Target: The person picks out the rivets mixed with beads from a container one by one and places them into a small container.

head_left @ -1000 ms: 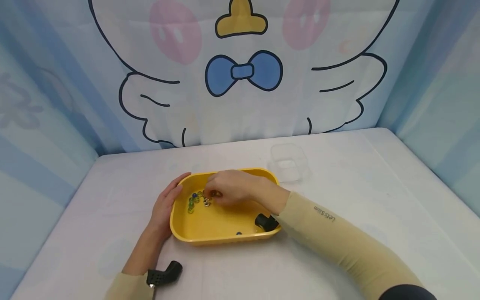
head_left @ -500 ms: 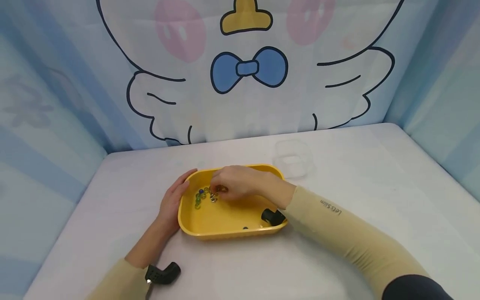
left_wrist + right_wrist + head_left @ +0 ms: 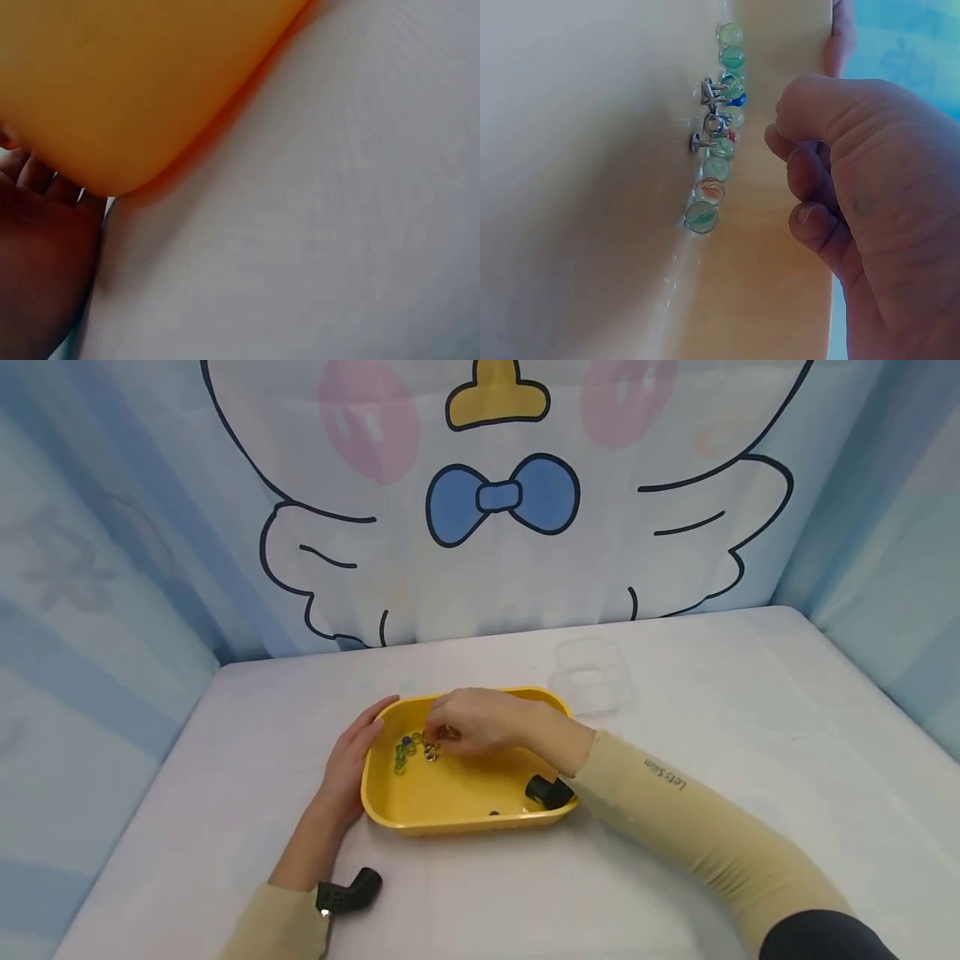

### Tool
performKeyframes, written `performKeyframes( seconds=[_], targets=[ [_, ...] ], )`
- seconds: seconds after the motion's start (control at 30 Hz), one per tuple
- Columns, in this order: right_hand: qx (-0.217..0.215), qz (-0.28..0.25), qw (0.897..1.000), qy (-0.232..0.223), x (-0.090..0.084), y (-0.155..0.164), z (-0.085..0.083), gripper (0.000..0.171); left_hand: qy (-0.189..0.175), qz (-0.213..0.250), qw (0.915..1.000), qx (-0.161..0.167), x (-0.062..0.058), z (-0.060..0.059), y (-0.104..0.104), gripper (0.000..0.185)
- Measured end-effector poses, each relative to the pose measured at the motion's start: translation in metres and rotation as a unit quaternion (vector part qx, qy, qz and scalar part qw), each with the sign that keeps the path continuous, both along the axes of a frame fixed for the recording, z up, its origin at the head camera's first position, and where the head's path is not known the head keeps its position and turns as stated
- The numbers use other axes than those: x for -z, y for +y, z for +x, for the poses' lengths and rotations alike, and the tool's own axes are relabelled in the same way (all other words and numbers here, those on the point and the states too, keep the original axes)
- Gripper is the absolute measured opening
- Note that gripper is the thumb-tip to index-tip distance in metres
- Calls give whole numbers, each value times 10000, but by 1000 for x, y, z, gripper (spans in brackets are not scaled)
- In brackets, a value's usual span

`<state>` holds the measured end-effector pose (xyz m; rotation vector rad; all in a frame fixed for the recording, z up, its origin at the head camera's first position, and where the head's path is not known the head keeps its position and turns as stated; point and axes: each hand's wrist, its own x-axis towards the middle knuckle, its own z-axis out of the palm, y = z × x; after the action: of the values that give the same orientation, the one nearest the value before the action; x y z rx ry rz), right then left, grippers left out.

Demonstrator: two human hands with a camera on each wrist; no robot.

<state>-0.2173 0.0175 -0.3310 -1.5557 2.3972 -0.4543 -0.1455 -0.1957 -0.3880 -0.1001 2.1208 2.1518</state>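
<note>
My left hand (image 3: 347, 768) rests along the left outer wall of a yellow tray (image 3: 450, 795), fingertips at its rim. In the left wrist view, the fingers (image 3: 64, 187) lie against the tray's outside. Inside the tray, my right hand (image 3: 480, 720) is bent down by the far wall, fingers curled; in the right wrist view I cannot tell whether its hidden fingertips hold something. Beside them several glass marbles (image 3: 702, 217), mostly green-tinted with one blue, lie in a row along the tray's bottom edge. Small silver metal pieces (image 3: 711, 94) with stems and flat heads lie among them.
A clear plastic container (image 3: 592, 677) stands behind the tray's right back corner. Another blue marble (image 3: 494, 813) sits by the near wall. The black right wrist camera (image 3: 549, 793) overlaps the tray's right side. A printed curtain (image 3: 495, 577) hangs behind the white table (image 3: 720, 710).
The view has shifted slightly, so the tray appears further right and up. My hands keep almost the same places at the tray, the right one still curled near the marbles.
</note>
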Motion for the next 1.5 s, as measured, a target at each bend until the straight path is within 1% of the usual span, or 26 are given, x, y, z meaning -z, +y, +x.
performKeyframes(
  seconds=[0.1, 0.2, 0.43, 0.57, 0.67, 0.97, 1.1, 1.17, 1.33, 1.5],
  targets=[
    [-5, -25, 10000, 15, 0, 0, 0, 18, -24, -50, 10000, -49, 0, 1, 1, 45],
    [-18, -68, 10000, 33, 0, 0, -1, 18, -55, 0, 9999, -138, -1, 2, 2, 44],
    [-1, -59, 10000, -31, 1, 1, -2, 18, -330, 204, 9986, -370, -2, 3, 6, 44],
    [-10, -97, 10000, -19, 3, 2, -2, 17, -341, 269, 9980, -449, -2, 3, 8, 44],
    [-13, -118, 9999, -15, 3, 2, -2, 17, -316, 316, 9979, -466, -3, 4, 8, 44],
    [10, -174, 9998, -1, 3, 2, -1, 16, -236, 498, 9977, -383, -2, 6, 9, 45],
    [46, -344, 9994, -23, 1, 3, -1, 17, -201, 580, 9976, -315, -1, 6, 8, 46],
    [97, -512, 9986, -17, -1, 4, -1, 16, -212, 606, 9975, -292, -2, 5, 7, 46],
    [282, -906, 9955, 52, -7, 9, 0, 16, -238, 559, 9977, -308, -1, 3, 6, 46],
    [388, -1108, 9931, 81, -12, 13, 0, 18, -317, 530, 9975, -347, 0, 3, 6, 45]
  ],
)
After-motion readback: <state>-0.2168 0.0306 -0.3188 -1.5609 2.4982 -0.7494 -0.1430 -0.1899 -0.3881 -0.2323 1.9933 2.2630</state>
